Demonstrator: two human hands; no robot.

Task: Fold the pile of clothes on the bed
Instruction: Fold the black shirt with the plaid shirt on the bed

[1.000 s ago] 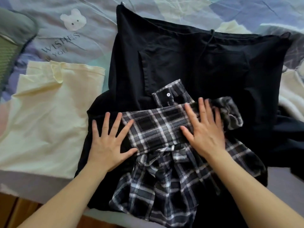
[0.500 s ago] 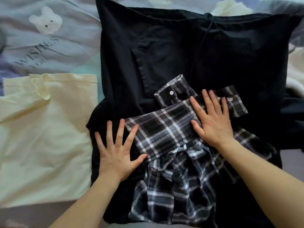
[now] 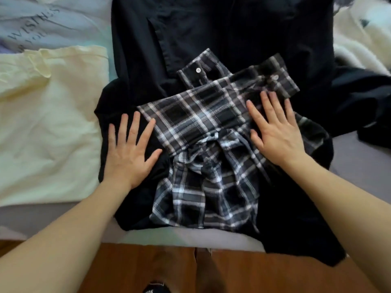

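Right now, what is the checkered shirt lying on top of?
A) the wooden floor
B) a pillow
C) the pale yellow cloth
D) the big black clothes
D. The plaid shirt lies on the spread-out black garment, whose dark fabric shows around it on most sides; the pale yellow cloth lies apart, off to the left.
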